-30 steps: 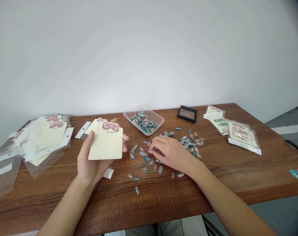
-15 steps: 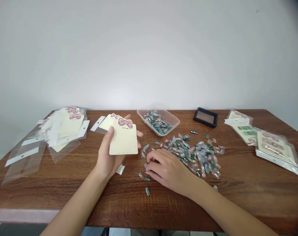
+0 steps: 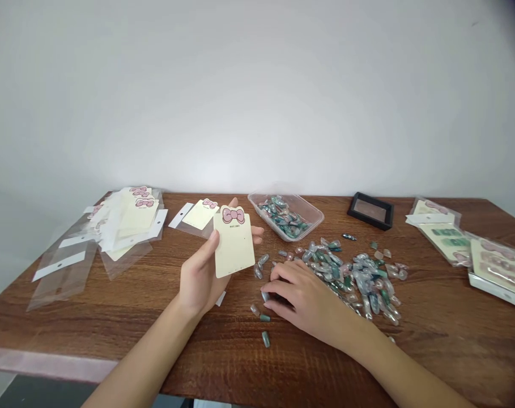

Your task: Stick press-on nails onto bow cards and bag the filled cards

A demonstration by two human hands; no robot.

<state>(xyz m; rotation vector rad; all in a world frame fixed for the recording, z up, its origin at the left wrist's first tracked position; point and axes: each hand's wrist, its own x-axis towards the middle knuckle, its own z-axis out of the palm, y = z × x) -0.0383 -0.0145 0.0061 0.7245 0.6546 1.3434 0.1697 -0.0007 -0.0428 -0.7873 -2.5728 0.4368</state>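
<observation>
A cream card with a pink bow (image 3: pixel 235 246) is held upright in my left hand (image 3: pixel 200 277), thumb at its left edge and fingers behind it. My right hand (image 3: pixel 306 297) is low over the table, its thumb and fingertips closed on a small pale-blue nail tip (image 3: pixel 265 296). Just left of and below those fingertips lie a clear nail tip (image 3: pixel 255 310), a short green one (image 3: pixel 264 318) and a longer green one (image 3: pixel 266 339). A pile of glossy nail tips (image 3: pixel 363 277) spreads behind and beyond my right hand.
A clear plastic tub (image 3: pixel 314 218) of nail tips and a black frame (image 3: pixel 371 211) stand at the back. Bagged cards (image 3: pixel 138 221) are heaped at the left, with another bagged card (image 3: pixel 201 215) nearer the middle. Filled packs (image 3: pixel 499 266) lie at the right.
The whole view has shifted, so most things sit further right. The card in my left hand has tilted slightly and moved clear of the bagged card behind. My right hand stays by the nail tips.
</observation>
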